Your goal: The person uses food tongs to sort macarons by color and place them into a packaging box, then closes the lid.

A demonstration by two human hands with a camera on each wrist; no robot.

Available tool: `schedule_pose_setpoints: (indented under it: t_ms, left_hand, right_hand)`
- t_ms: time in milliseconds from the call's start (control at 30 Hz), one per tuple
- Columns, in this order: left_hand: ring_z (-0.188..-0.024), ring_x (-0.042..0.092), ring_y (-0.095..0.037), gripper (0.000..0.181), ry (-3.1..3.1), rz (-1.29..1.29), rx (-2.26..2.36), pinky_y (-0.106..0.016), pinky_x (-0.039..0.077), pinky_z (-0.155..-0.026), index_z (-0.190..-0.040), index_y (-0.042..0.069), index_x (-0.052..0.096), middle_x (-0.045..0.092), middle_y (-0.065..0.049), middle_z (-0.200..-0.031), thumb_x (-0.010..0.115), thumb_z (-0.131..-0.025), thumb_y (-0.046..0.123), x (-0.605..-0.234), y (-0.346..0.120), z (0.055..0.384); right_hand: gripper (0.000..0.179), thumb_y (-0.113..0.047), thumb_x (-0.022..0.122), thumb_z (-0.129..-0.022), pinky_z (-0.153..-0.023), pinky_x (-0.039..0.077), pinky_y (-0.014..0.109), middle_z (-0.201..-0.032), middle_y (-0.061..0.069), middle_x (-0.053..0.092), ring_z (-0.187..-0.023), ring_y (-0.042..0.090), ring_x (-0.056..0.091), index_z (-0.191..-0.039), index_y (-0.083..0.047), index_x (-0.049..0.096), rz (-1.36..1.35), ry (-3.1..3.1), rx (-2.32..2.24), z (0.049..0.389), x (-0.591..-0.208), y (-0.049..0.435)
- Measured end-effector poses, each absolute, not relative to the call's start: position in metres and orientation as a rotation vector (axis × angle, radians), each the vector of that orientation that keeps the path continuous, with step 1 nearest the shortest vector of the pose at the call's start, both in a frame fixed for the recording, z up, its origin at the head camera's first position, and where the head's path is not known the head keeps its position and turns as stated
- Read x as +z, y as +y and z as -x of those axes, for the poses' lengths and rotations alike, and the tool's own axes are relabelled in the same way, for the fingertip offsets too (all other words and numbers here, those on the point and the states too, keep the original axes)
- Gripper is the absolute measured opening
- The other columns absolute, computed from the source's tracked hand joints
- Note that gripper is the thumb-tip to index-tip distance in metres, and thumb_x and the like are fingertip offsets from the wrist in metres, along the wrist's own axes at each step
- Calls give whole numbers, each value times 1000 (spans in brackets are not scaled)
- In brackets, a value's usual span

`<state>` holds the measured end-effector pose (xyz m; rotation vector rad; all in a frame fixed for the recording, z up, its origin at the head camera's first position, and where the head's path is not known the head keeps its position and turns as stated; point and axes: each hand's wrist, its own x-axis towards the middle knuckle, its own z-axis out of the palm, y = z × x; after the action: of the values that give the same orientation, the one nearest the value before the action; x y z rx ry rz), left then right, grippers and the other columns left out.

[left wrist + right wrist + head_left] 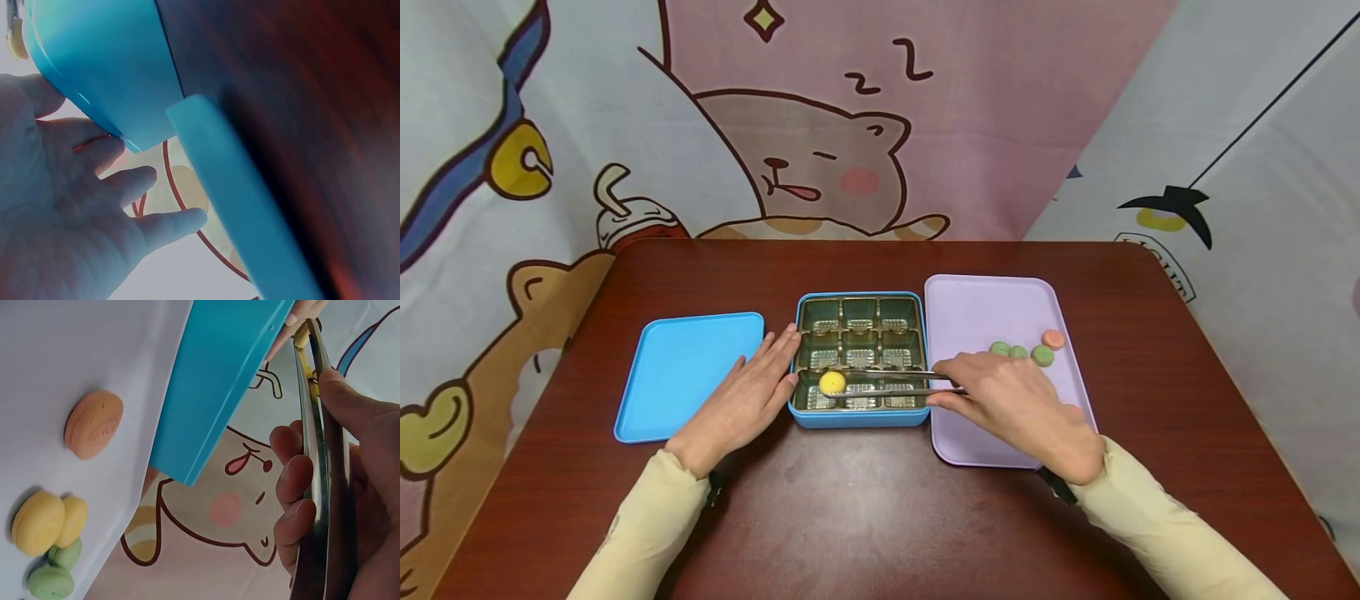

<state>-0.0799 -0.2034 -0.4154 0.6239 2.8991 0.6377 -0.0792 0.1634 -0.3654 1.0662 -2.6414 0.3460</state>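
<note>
My right hand [1018, 404] grips metal tongs [319, 462], thumb on one arm and fingers curled round the other. Between the tong tips is a yellow macaron [832, 383], at the front-left compartment of a blue box [859, 421]; whether it touches the bottom I cannot tell. A gold divided insert [859, 337] lines the box. With fingers stretched out, my left hand [741, 400] touches the box's left side. Green macarons [1042, 356] and an orange macaron [1054, 339] lie on a lilac tray [985, 312]; yellow macarons [40, 522] there are hidden by my right hand in the head view.
A flat blue lid [688, 379] lies left of the box, partly under my left forearm and hand. The lilac tray stands close against the box's right side. All of it rests on a dark brown table [865, 508], with a printed cloth [1000, 108] behind.
</note>
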Motion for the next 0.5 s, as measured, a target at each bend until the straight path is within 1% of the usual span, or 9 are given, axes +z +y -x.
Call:
schedule_pose_setpoints:
  t_ms: [267, 500]
  left_hand:
    - [-158, 15, -35, 62, 2907, -614, 630, -71, 21, -117, -167, 11, 19, 11, -1, -173, 38, -113, 36, -416, -203, 80]
    - [-158, 15, -36, 62, 2909, -615, 628, -72, 21, -116, -167, 11, 19, 11, -2, -173, 38, -113, 36, -416, -203, 80]
  right_hand:
    - [34, -48, 75, -93, -49, 47, 32, -86, -10, 70, -74, 10, 67, -110, -19, 75, -1092, -2652, 316, 83, -368, 152]
    - [32, -46, 75, -94, -49, 48, 33, -82, -9, 66, -71, 11, 65, -106, -16, 74, -1120, -2650, 307, 86, -368, 146]
